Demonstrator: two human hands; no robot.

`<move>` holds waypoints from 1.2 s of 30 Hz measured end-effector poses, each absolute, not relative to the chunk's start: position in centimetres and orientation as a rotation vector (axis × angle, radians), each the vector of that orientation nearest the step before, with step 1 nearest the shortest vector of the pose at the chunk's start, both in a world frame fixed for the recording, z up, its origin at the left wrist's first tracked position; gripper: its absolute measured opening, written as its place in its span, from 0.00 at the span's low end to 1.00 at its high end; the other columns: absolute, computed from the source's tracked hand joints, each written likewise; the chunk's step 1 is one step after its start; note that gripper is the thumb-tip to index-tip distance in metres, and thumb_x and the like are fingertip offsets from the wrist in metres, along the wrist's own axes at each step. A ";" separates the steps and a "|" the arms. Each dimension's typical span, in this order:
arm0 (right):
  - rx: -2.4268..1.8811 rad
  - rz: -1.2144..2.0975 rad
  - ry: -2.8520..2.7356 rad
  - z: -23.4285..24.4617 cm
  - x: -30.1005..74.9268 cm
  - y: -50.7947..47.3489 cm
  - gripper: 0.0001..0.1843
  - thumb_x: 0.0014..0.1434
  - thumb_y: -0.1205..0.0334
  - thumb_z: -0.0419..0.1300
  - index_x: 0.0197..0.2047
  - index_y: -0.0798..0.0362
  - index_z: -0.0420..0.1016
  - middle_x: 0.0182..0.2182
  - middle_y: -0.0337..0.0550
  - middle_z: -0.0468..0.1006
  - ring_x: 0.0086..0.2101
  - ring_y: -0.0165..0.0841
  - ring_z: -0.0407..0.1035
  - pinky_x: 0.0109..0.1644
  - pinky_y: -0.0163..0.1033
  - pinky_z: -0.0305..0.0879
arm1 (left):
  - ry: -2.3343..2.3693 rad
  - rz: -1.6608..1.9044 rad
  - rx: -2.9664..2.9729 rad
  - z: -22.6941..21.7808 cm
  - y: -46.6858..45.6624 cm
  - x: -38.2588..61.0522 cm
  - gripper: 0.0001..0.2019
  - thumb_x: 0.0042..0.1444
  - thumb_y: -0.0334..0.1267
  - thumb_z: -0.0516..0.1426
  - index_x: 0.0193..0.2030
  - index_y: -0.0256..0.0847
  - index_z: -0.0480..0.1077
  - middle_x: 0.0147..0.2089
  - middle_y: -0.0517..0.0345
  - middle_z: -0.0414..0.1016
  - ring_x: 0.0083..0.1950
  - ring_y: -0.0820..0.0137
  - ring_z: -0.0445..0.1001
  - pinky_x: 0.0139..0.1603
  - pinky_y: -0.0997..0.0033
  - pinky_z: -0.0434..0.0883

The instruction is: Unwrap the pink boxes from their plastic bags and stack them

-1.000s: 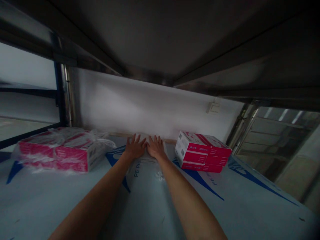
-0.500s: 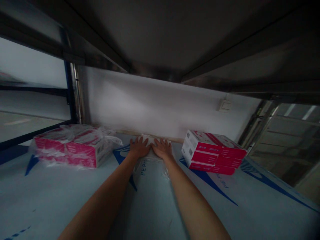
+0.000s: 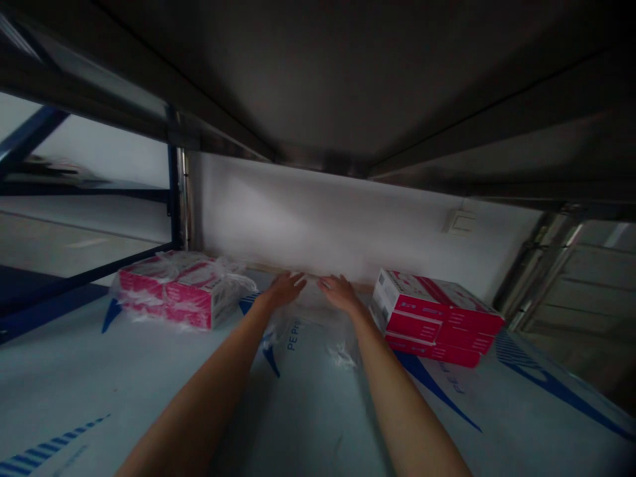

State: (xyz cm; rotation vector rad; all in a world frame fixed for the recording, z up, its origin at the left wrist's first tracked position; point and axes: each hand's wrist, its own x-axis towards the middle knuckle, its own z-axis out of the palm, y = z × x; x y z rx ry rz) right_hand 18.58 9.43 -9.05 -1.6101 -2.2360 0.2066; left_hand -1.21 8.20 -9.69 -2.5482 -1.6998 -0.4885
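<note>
Both my arms reach deep into a shelf lined with white sheeting printed in blue [image 3: 149, 391]. My left hand [image 3: 285, 288] and my right hand [image 3: 340, 291] lie near the back wall, a little apart, fingers stretched out over a clear plastic wrap [image 3: 313, 315] that lies between my forearms. Whether the fingers pinch the plastic is blurred. A plastic-wrapped pack of pink and white boxes [image 3: 181, 295] lies left of my left hand. A stack of red and white boxes [image 3: 432, 318] sits right of my right hand.
A metal shelf [image 3: 322, 73] hangs low overhead. The white back wall [image 3: 318, 218] carries a light switch [image 3: 460, 222] at the right. A blue rack frame [image 3: 74, 281] and steel upright [image 3: 183, 199] stand at the left; another rack post [image 3: 527, 278] rises at the right.
My hands have moved apart from lying side by side and have lifted slightly off the plastic. The camera has shifted, so the boxes appear further right.
</note>
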 end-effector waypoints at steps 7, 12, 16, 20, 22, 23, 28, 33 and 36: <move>-1.030 0.347 -2.326 -3.5 15.5 6.2 0.16 0.67 0.58 0.57 0.55 0.49 0.77 0.47 0.43 0.83 0.46 0.35 0.77 0.51 0.37 0.69 | -1.557 -0.900 -2.726 -0.7 2.1 -3.9 0.21 0.67 0.50 0.49 0.59 0.50 0.74 0.51 0.61 0.82 0.51 0.67 0.80 0.52 0.76 0.71; -0.725 0.371 -2.382 -3.1 12.2 3.4 0.16 0.63 0.61 0.60 0.53 0.52 0.79 0.43 0.46 0.84 0.41 0.37 0.79 0.48 0.39 0.71 | -1.965 -0.903 -2.173 0.5 -3.0 -9.8 0.25 0.63 0.49 0.53 0.64 0.40 0.68 0.56 0.39 0.77 0.59 0.47 0.73 0.61 0.46 0.65; -0.669 0.338 -2.476 -4.1 9.4 1.3 0.17 0.63 0.60 0.60 0.54 0.51 0.79 0.42 0.46 0.84 0.41 0.38 0.79 0.49 0.40 0.71 | -2.267 -0.490 -1.644 -2.2 -5.9 -14.2 0.39 0.55 0.61 0.57 0.68 0.38 0.63 0.65 0.33 0.67 0.72 0.33 0.50 0.65 0.35 0.56; -0.780 0.167 -2.397 -5.3 6.5 0.1 0.29 0.61 0.61 0.61 0.66 0.53 0.68 0.51 0.52 0.81 0.50 0.44 0.75 0.58 0.47 0.68 | -2.266 -0.462 -1.647 -4.8 -7.6 -15.7 0.37 0.56 0.65 0.54 0.67 0.45 0.66 0.70 0.39 0.62 0.76 0.34 0.40 0.68 0.37 0.51; -0.784 0.162 -2.371 -5.5 5.0 0.3 0.36 0.59 0.62 0.62 0.69 0.54 0.62 0.59 0.55 0.75 0.57 0.45 0.70 0.63 0.49 0.63 | -2.227 -0.518 -1.678 -5.5 -8.0 -15.9 0.36 0.55 0.65 0.55 0.65 0.47 0.69 0.70 0.42 0.62 0.76 0.33 0.39 0.69 0.36 0.49; -0.774 0.189 -2.382 -5.5 4.2 0.6 0.40 0.57 0.64 0.63 0.71 0.55 0.59 0.62 0.56 0.71 0.60 0.45 0.67 0.65 0.49 0.61 | -2.202 -0.549 -1.687 -5.8 -8.1 -15.9 0.35 0.54 0.64 0.56 0.64 0.48 0.70 0.70 0.42 0.61 0.75 0.33 0.39 0.69 0.36 0.48; -0.712 0.365 -2.523 -4.2 0.5 3.2 0.58 0.42 0.72 0.69 0.74 0.56 0.49 0.67 0.61 0.63 0.64 0.49 0.61 0.66 0.51 0.59 | -2.080 -0.595 -1.740 -6.3 -8.2 -16.1 0.31 0.53 0.60 0.60 0.61 0.47 0.73 0.66 0.41 0.67 0.75 0.32 0.42 0.68 0.35 0.50; -0.610 0.552 -2.612 -3.7 -2.0 5.3 0.71 0.30 0.69 0.77 0.74 0.53 0.47 0.68 0.58 0.61 0.64 0.50 0.61 0.67 0.50 0.57 | -1.996 -0.648 -1.814 -6.6 -8.4 -16.4 0.30 0.54 0.59 0.60 0.61 0.47 0.72 0.64 0.42 0.69 0.75 0.33 0.42 0.69 0.34 0.50; -0.682 0.534 -2.583 -4.3 -2.3 5.8 0.71 0.28 0.68 0.78 0.74 0.52 0.49 0.66 0.57 0.64 0.62 0.51 0.64 0.65 0.51 0.60 | -1.962 -0.710 -1.872 -6.7 -8.6 -16.8 0.30 0.55 0.58 0.60 0.61 0.47 0.71 0.68 0.45 0.64 0.75 0.35 0.42 0.70 0.33 0.46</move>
